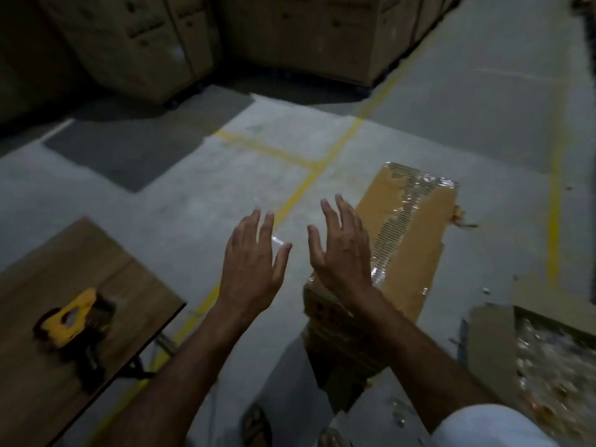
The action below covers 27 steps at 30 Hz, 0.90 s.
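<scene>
Cardboard everywhere in this warehouse shot. Both grips are held out over the grey floor (193,195) at dead centre, holding nothing: left grip (254,269) and right grip (342,253) are released, fingers straight and spread, backs up, close side by side but not touching. There's a small shiny glint just off the left one's fingertips, can't tell what it is.

Nearest thing is the long brown carton (416,240) lying on the floor, running from 6 o'clock towards 2 o'clock, partly under the right grip. Its top is closed and covered in shiny clear tape, so what's inside is hidden.

At 4 o'clock sits 1 open box (490,343), flaps up, full of something crinkly and glossy (554,382), too blurry to name.

At 8 o'clock there's a wooden counter (48,366) with a yellow tape dispenser (72,321) on it, well apart from both grips. Big stacked cartons (290,37) line the back from 10 to 1 o'clock, all shut. Yellow lines (303,185) cross the floor.
</scene>
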Motion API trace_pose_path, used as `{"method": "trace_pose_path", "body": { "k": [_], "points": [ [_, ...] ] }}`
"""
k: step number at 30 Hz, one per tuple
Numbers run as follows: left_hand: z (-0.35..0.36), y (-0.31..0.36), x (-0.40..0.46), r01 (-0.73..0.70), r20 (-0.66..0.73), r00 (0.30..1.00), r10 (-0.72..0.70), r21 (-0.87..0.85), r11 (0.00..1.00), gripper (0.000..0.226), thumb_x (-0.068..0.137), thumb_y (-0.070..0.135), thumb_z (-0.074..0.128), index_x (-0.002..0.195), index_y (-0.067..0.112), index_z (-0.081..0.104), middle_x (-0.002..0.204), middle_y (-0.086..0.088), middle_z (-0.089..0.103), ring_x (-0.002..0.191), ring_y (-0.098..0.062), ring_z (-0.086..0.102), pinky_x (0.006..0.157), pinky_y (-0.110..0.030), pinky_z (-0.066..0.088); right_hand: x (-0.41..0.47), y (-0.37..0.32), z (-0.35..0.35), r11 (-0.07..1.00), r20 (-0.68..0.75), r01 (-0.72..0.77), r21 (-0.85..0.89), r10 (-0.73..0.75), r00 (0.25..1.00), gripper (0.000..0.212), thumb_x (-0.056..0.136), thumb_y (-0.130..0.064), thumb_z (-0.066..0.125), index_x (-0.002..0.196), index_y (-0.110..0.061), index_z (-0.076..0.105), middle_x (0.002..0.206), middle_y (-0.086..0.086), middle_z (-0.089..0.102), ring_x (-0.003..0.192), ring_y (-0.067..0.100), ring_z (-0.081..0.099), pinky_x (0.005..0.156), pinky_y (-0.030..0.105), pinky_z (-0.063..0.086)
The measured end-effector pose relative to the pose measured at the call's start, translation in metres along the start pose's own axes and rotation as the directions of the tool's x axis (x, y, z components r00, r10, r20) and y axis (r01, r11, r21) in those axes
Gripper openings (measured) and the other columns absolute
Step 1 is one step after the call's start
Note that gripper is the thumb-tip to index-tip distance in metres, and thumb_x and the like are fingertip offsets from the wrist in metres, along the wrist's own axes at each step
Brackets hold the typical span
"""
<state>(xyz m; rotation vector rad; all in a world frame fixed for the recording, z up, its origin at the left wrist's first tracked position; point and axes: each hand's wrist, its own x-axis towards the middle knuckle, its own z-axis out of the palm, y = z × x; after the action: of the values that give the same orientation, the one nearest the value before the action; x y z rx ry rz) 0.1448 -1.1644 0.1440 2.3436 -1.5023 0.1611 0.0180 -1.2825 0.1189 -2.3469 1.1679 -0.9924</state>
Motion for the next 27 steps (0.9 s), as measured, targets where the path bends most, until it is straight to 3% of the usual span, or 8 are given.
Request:
{"method": "trace_pose_path", "body": {
  "k": [5, 10, 18, 24, 27],
  "points": [
    [-0.049, -0.069, -0.067, 0.209, -0.09, 0.975, -0.202, 0.083, 0.974, 0.07, 0.107, 0.046, 0.039, 0.161, 0.004, 0.027, 0.167, -0.016, 0.028, 0.152, -0.034, 0.029, 0.125, -0.047, 0.026, -0.019, -0.098, 0.031, 0.937, 0.1, 0.296, 0.188, -0.318, 0.943, 0.055, 0.103, -0.032, 0.058, 0.15, -0.004, 0.05, 0.16, 0.016, 0.044, 0.147, 0.031, 0.042, 0.119, 0.043, 0.034],
    [-0.096, -0.135, -0.148, 0.424, -0.221, 0.895, -0.388, 0.147, 0.894, 0.071, 0.106, 0.047, 0.038, 0.16, 0.002, 0.029, 0.166, -0.016, 0.029, 0.152, -0.034, 0.028, 0.125, -0.045, 0.021, -0.057, -0.194, 0.07, 0.819, 0.14, 0.472, 0.328, -0.536, 0.833, 0.055, 0.104, -0.03, 0.056, 0.15, 0.0, 0.048, 0.159, 0.017, 0.045, 0.147, 0.031, 0.042, 0.12, 0.041, 0.034],
    [-0.164, -0.227, -0.313, 0.71, -0.393, 0.687, -0.611, 0.187, 0.679, 0.071, 0.105, 0.047, 0.04, 0.161, 0.005, 0.028, 0.167, -0.014, 0.029, 0.152, -0.032, 0.029, 0.123, -0.049, 0.028, -0.17, -0.35, 0.128, 0.58, 0.161, 0.615, 0.534, -0.784, 0.599, 0.053, 0.105, -0.03, 0.052, 0.148, 0.002, 0.051, 0.157, 0.019, 0.047, 0.145, 0.032, 0.045, 0.117, 0.046, 0.038],
    [-0.195, -0.265, -0.443, 0.869, -0.456, 0.485, -0.746, 0.161, 0.467, 0.071, 0.105, 0.048, 0.036, 0.159, 0.002, 0.031, 0.167, -0.017, 0.028, 0.151, -0.036, 0.031, 0.122, -0.051, 0.028, -0.284, -0.447, 0.158, 0.384, 0.178, 0.64, 0.666, -0.915, 0.363, 0.056, 0.107, -0.031, 0.049, 0.151, 0.003, 0.045, 0.16, 0.021, 0.042, 0.149, 0.033, 0.039, 0.121, 0.045, 0.032],
    [-0.209, -0.27, -0.504, 0.934, -0.493, 0.345, -0.799, 0.095, 0.344, 0.072, 0.105, 0.048, 0.038, 0.158, 0.0, 0.033, 0.167, -0.017, 0.029, 0.151, -0.037, 0.032, 0.121, -0.051, 0.032, -0.34, -0.487, 0.163, 0.3, 0.196, 0.603, 0.739, -0.952, 0.234, 0.055, 0.107, -0.03, 0.049, 0.152, 0.003, 0.044, 0.161, 0.021, 0.039, 0.149, 0.034, 0.038, 0.122, 0.045, 0.03]
  ]
}}
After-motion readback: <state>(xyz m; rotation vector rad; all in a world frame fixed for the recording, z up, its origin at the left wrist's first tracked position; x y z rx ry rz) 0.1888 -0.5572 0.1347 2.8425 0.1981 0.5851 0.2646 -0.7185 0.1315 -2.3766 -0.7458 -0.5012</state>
